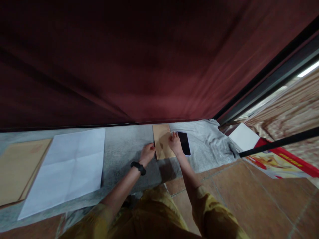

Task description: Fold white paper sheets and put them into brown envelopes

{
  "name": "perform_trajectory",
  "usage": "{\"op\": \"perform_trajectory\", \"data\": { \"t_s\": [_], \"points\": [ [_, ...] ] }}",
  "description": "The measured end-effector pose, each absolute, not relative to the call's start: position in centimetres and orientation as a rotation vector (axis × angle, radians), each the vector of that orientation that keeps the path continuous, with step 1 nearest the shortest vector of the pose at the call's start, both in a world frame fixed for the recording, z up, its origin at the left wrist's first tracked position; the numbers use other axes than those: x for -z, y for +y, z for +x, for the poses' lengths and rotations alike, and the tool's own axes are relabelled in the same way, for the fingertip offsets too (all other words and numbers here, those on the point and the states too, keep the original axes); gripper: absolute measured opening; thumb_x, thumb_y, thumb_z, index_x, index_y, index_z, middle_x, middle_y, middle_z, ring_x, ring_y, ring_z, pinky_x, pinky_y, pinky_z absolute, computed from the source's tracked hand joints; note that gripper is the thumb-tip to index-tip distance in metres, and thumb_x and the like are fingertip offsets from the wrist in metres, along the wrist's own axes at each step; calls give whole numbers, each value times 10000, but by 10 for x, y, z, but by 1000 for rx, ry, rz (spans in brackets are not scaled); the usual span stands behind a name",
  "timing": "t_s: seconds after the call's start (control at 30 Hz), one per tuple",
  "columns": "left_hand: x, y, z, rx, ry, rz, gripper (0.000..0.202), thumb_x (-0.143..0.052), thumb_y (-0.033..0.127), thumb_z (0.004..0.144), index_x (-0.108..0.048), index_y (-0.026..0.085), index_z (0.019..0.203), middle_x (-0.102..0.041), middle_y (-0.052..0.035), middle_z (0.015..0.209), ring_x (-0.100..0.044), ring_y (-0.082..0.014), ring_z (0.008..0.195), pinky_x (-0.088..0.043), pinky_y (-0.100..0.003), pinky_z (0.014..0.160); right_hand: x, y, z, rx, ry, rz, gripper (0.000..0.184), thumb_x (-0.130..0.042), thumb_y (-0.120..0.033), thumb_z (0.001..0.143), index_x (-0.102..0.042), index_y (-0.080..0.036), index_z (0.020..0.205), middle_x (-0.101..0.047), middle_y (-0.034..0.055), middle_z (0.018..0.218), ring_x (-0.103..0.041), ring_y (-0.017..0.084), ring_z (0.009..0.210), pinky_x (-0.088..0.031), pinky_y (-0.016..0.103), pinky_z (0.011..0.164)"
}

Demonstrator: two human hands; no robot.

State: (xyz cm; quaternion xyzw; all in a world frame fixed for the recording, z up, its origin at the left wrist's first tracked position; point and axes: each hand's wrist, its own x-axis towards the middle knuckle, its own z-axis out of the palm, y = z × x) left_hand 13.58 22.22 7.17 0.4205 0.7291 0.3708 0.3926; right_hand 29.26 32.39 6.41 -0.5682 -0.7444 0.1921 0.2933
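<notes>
A small rectangle of brown paper [163, 146] lies on the grey cloth in front of me; whether it is a folded sheet or an envelope I cannot tell. My left hand [148, 153], with a black band on its wrist, is closed at the paper's left edge, fingertips pinched together there. At the right edge my right hand [175, 144] is closed too, its curled fingers gripping the paper's side. Just right of that hand, a phone [184, 144] with a dark screen and pale rim lies flat.
A large creased white sheet [72, 166] lies to the left, partly over bigger brown paper sheets [20, 169]. Grey cloth [124, 149] covers the surface. A dark red curtain [149, 66] hangs behind. At right are a metal frame and a red-and-yellow printed box [276, 161] on the tiled floor.
</notes>
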Motion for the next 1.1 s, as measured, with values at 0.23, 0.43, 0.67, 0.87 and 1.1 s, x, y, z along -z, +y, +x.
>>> {"op": "perform_trajectory", "data": {
  "t_s": [0.23,0.43,0.67,0.87,1.1],
  "points": [
    [-78,221,139,-915,1810,1108,300,-538,145,843,-757,159,1047,-729,-36,798,-636,-156,748,-452,-223,665,-42,318,286,-538,-2005,-1507,471,-456,-185,865,-556,-63,1308,-664,188,1128,-627,270,1027,-508,414,946],
    [-80,220,143,-894,1816,1146,410,-466,75,846,-750,185,1120,-754,-46,856,-661,-174,813,-460,-232,688,-39,314,287,-539,-2004,-1492,493,-464,-187,858,-546,-36,1320,-620,231,1241,-595,286,1147,-469,418,1035],
    [-85,219,144,-853,1897,1223,382,-488,29,836,-748,193,1062,-748,-59,943,-653,-173,849,-448,-240,741,-35,311,290,-534,-2018,-1474,498,-479,-152,865,-523,-58,1351,-603,208,1274,-574,264,1199,-451,388,1062],
    [-84,215,143,-835,1925,1294,315,-502,57,845,-716,158,1055,-709,-61,898,-644,-176,869,-478,-268,821,-40,296,291,-322,-2073,-1410,539,-493,-164,914,-435,-47,1436,-441,265,1472,-403,324,1403,-381,484,1132],
    [-78,187,153,-921,1912,1445,497,-494,71,863,-554,165,1347,-610,-118,1267,-605,-191,1151,-459,-331,1039,-58,263,282,-129,-2320,-1340,542,-402,-285,1021,-359,-79,1521,-323,212,1598,-239,322,1499,-311,513,1169]
  ]
}}
